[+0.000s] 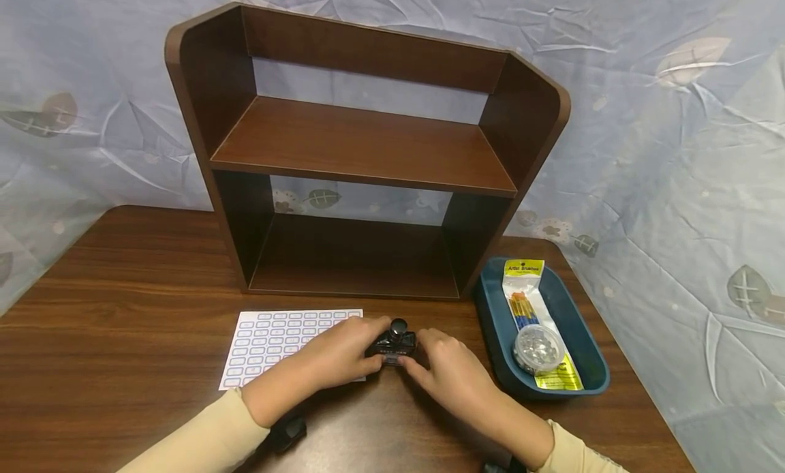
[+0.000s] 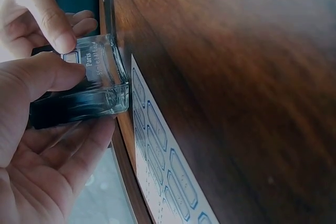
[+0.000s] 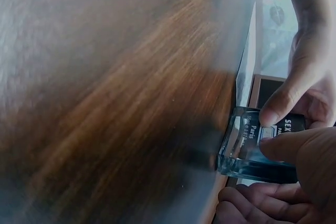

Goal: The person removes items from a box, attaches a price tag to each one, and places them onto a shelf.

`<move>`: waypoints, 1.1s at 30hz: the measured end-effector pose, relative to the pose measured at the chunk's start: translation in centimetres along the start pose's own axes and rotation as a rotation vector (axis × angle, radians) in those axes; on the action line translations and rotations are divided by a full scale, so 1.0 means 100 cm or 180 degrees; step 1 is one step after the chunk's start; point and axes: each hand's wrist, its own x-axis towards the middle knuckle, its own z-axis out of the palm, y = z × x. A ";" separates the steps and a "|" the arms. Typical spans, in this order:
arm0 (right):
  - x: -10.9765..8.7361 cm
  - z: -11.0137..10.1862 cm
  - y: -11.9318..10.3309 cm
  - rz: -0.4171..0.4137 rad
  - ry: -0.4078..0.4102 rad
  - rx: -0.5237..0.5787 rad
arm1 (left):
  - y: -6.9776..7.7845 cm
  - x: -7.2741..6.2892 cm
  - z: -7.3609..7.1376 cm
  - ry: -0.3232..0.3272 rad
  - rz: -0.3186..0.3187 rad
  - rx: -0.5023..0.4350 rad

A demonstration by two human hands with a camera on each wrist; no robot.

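Observation:
A dark glass perfume bottle (image 1: 392, 347) with a round shiny cap (image 1: 398, 326) is held upright between both hands, near the front right edge of the label sheet. My left hand (image 1: 340, 347) grips it from the left, fingers behind and thumb on the front. From the right, my right hand (image 1: 456, 374) grips the other side the same way. In the right wrist view both thumbs touch a small blue-bordered label (image 3: 267, 132) on the bottle's front, below white lettering. Whether the clear base (image 2: 118, 80) touches the table cannot be told.
A sheet of blue-bordered labels (image 1: 270, 340) lies left of the bottle. Behind stands a brown two-tier shelf (image 1: 362, 142). At right, a blue tray (image 1: 582, 330) holds a packet of artist brushes (image 1: 523, 285) and a round clear tub (image 1: 538, 349). Patterned cloth (image 1: 687, 207) hangs around the table.

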 end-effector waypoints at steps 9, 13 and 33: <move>0.001 -0.007 0.005 -0.0128 -0.0099 0.0346 | -0.003 0.001 0.001 0.0049 0.0075 -0.0135; 0.002 -0.006 0.009 -0.0225 -0.0127 0.0533 | -0.004 0.000 0.001 0.0071 0.0108 -0.0221; 0.006 -0.007 0.018 -0.0237 -0.0322 0.1226 | -0.010 -0.004 -0.002 0.0059 0.0079 -0.0644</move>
